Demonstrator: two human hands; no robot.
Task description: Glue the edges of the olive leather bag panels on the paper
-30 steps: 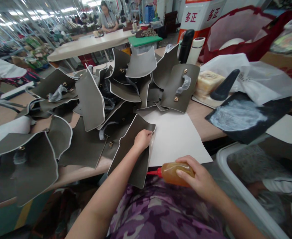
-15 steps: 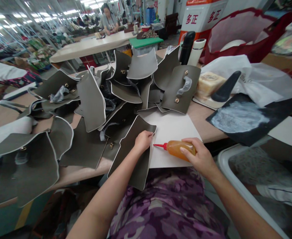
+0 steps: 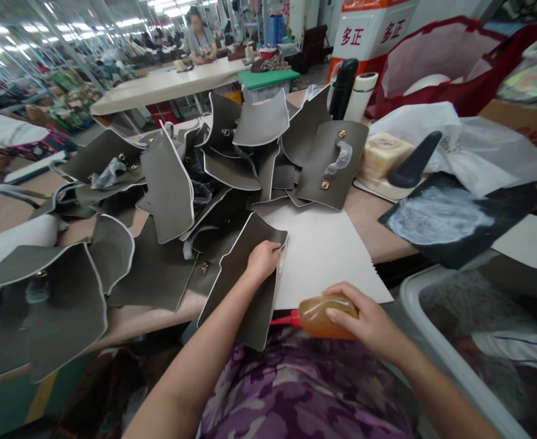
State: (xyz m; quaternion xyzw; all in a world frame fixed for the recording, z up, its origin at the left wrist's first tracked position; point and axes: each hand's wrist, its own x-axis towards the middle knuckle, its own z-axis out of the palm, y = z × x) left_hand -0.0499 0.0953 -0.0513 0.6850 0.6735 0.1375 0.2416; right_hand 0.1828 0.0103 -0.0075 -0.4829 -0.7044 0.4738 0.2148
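Observation:
My left hand (image 3: 263, 261) pinches the right edge of a grey-brown leather panel (image 3: 236, 274) with white edging, which hangs partly over the table's front edge. Wrapped in my right hand (image 3: 357, 311) is a squeeze bottle (image 3: 324, 316) of amber liquid, glue by its look. Its red nozzle (image 3: 289, 319) points left, close to the panel's lower right edge; whether the tip touches is too small to tell. Under the panel's right side lies a white sheet (image 3: 323, 256) on the table.
Grey-brown bag pieces (image 3: 168, 189) with brass fittings cover the table's left and middle. At right are a black sheet smeared with white (image 3: 437, 213), a yellowish block (image 3: 385, 152) and a white-rimmed bin (image 3: 415, 299). Two flasks (image 3: 361, 97) stand behind. A person (image 3: 199, 42) is at a far table.
My right hand has brought the bottle toward me and down along the panel's edge, from mid-edge to near its lower end. My left hand keeps its hold in the same place.

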